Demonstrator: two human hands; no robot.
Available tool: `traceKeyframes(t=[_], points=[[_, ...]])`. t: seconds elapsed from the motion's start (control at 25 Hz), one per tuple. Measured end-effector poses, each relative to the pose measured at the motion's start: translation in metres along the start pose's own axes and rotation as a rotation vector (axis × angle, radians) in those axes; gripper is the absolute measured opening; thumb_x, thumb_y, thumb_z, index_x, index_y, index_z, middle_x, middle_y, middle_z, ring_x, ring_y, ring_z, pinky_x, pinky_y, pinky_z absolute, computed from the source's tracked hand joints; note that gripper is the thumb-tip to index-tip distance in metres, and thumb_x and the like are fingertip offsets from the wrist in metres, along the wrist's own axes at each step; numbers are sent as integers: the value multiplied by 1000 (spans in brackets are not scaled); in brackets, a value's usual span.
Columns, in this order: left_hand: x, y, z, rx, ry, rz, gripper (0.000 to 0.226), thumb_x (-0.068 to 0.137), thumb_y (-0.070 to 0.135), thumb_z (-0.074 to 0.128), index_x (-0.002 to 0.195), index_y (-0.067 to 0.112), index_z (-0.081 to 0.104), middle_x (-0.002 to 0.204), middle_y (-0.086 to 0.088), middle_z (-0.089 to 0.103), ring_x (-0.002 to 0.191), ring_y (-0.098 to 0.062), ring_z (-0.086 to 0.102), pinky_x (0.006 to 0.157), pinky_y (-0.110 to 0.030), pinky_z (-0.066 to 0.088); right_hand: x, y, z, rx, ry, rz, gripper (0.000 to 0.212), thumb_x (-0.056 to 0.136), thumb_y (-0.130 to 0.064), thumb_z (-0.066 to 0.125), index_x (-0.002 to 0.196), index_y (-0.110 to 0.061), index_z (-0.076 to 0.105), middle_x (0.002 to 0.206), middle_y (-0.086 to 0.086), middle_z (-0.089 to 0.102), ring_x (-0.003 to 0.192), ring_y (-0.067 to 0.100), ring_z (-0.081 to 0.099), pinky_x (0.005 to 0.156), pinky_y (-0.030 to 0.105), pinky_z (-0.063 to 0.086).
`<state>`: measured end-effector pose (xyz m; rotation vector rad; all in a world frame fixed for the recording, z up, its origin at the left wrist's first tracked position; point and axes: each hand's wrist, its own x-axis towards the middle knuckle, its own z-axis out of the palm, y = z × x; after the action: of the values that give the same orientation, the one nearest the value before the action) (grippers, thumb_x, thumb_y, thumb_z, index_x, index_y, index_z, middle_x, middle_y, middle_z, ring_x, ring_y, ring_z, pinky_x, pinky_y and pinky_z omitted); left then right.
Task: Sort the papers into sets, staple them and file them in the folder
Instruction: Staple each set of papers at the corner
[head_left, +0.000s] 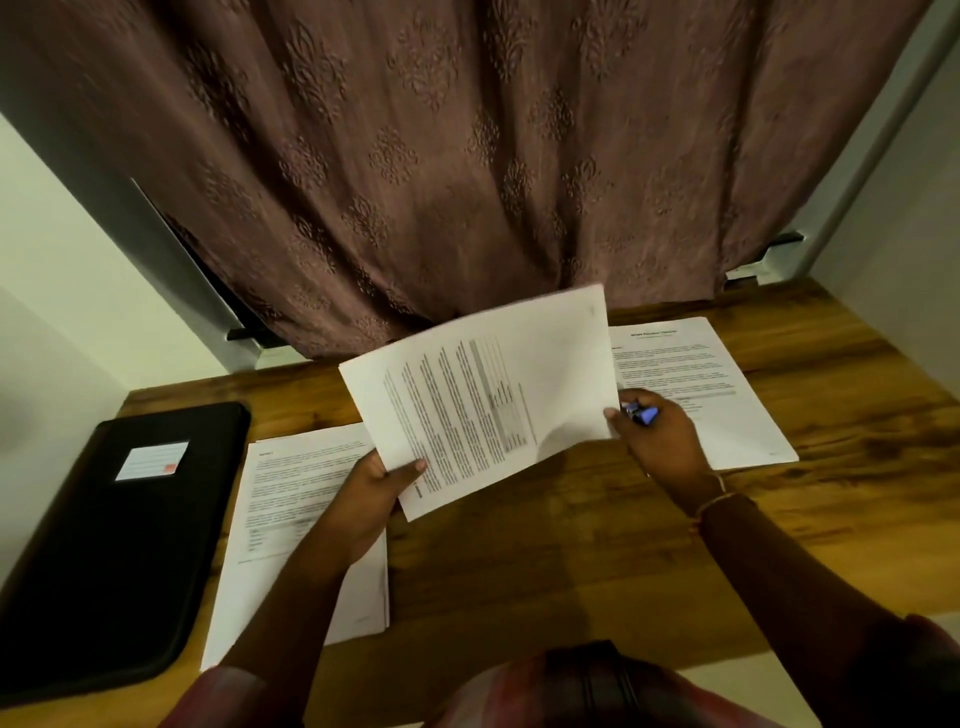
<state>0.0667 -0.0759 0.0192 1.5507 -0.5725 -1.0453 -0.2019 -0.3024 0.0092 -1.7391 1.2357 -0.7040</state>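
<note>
A set of printed papers (488, 395) is held tilted above the wooden table (545, 551). My left hand (371, 499) pinches its lower left corner, thumb on top. My right hand (660, 436) grips a small blue stapler (641, 414) at the set's right edge, with one fingertip touching the paper. A second paper pile (291, 519) lies flat on the table under my left arm. A third pile (701, 384) lies at the right, behind my right hand. The black folder (109, 545) with a white label lies closed at the far left.
A brown patterned curtain (441, 166) hangs right behind the table's far edge. White walls (67, 291) close in on the left and right. Bare wood shows in the middle front of the table.
</note>
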Motion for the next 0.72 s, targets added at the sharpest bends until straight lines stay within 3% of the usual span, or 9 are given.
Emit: traceKeyframes(t=[0.12, 0.2, 0.28, 0.4, 0.44, 0.52, 0.64, 0.72], points=[[-3, 13, 4, -55, -4, 23, 45, 96, 9, 62, 137, 25, 55, 127, -1, 70, 117, -22, 67, 95, -49, 56, -5, -18, -7, 53, 178, 56, 52, 87, -41, 73, 131, -14, 61, 135, 5, 62, 126, 30, 56, 110, 50, 44], [-6, 19, 11, -86, 5, 44, 42, 97, 10, 61, 135, 29, 56, 126, 1, 71, 116, -22, 67, 94, -50, 56, -23, -29, -4, 84, 276, 157, 52, 87, -44, 71, 128, -14, 60, 129, 6, 64, 119, 29, 59, 106, 48, 46], [-8, 24, 22, -142, 29, 60, 40, 98, 9, 60, 131, 30, 58, 123, 1, 72, 116, -20, 68, 91, -47, 57, -46, -41, 7, 146, 183, 242, 45, 88, -46, 69, 118, -12, 64, 105, 3, 69, 96, 19, 63, 90, 38, 52], [-8, 32, 45, -260, 29, 117, 44, 98, 4, 58, 136, 26, 54, 126, -2, 71, 117, -21, 67, 89, -44, 58, -82, -69, 26, 320, -174, 331, 40, 88, -46, 68, 102, -8, 70, 58, -3, 55, 50, 7, 50, 50, 24, 46], [-6, 33, 51, -301, 31, 137, 45, 97, 2, 57, 137, 24, 52, 127, -4, 70, 117, -22, 67, 89, -45, 58, -89, -79, 32, 369, -256, 326, 35, 88, -45, 69, 101, -12, 72, 55, -2, 57, 45, 5, 47, 44, 20, 42], [-5, 36, 65, -360, 46, 162, 42, 97, 0, 58, 132, 23, 55, 126, -6, 70, 119, -27, 65, 93, -51, 54, -95, -93, 43, 434, -331, 270, 24, 87, -42, 72, 101, -22, 73, 70, 8, 70, 45, 6, 45, 42, 19, 39], [-5, 40, 83, -410, 66, 195, 38, 97, 3, 61, 129, 23, 58, 129, -7, 68, 121, -30, 64, 101, -60, 48, -94, -104, 52, 505, -328, 210, 21, 88, -29, 76, 105, -18, 70, 76, 5, 71, 49, 10, 44, 44, 23, 40], [-8, 47, 92, -418, 114, 188, 36, 96, 5, 63, 121, 30, 60, 122, 0, 72, 117, -24, 67, 100, -56, 52, -93, -108, 55, 506, -288, 181, 19, 88, -22, 76, 105, -16, 69, 78, 6, 70, 52, 12, 46, 47, 27, 43]])
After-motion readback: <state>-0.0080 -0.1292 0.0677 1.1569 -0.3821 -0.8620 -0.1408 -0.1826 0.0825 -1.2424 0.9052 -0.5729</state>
